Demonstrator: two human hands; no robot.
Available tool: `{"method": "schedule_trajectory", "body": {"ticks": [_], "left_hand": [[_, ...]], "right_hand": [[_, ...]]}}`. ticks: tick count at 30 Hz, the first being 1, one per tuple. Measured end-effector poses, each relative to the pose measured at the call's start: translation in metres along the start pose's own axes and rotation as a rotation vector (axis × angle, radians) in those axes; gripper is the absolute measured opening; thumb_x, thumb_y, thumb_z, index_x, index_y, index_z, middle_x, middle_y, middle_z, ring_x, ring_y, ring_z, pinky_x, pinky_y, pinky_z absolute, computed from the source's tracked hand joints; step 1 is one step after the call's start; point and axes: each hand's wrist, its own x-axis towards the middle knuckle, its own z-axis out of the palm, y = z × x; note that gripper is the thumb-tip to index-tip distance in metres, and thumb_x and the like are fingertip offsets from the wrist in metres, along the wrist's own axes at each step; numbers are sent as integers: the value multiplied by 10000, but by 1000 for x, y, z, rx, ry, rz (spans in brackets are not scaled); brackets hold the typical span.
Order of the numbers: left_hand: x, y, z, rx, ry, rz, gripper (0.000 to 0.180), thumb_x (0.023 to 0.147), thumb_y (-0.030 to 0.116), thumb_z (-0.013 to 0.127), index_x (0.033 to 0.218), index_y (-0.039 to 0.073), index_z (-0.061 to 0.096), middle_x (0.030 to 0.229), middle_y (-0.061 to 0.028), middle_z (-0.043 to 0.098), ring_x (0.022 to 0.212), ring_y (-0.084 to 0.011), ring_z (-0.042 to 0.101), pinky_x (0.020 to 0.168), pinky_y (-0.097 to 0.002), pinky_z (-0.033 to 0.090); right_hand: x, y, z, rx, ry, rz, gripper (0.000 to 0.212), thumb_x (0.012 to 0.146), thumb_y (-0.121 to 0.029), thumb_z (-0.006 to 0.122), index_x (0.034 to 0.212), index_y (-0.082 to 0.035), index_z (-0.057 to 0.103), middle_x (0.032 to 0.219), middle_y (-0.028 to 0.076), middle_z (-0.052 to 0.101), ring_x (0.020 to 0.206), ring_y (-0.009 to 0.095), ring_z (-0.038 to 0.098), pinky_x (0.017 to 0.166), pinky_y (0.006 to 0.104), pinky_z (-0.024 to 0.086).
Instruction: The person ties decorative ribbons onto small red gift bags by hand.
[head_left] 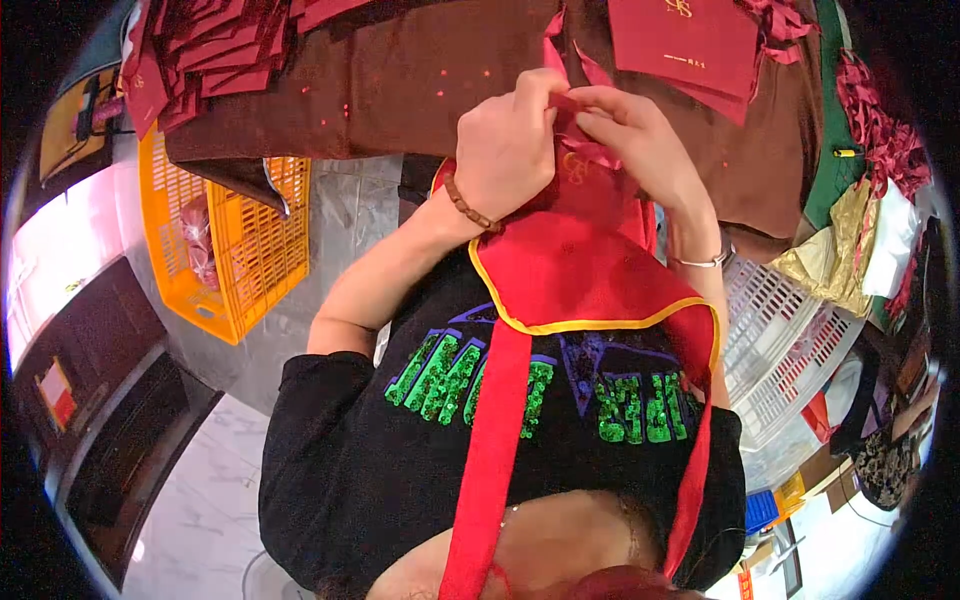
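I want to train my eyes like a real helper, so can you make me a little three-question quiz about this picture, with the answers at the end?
1. Pick one. What do the left hand and right hand hold between them?
A) a spoon
B) a dark red ribbon
C) a pair of scissors

2. True or false? The red apron has a blue edge along its top.

3. Fill in the blank. The orange crate is on the person's ____ side.

Key: 1. B. 2. False, the edge is yellow. 3. Left.
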Motion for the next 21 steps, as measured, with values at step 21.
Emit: {"method": "schedule_trajectory", "body": {"ticks": [21], "left_hand": [[-2, -6, -2, -122, -11, 28, 276, 769, -27, 563, 1013, 19, 443, 665, -111, 554, 587, -291, 590, 504, -378, 455]], "right_hand": [[-4, -2, 4, 64, 22, 3, 282, 869, -70, 525, 1124, 49, 546, 1034, 56, 605, 945, 98, 549, 838, 222, 430]]}}
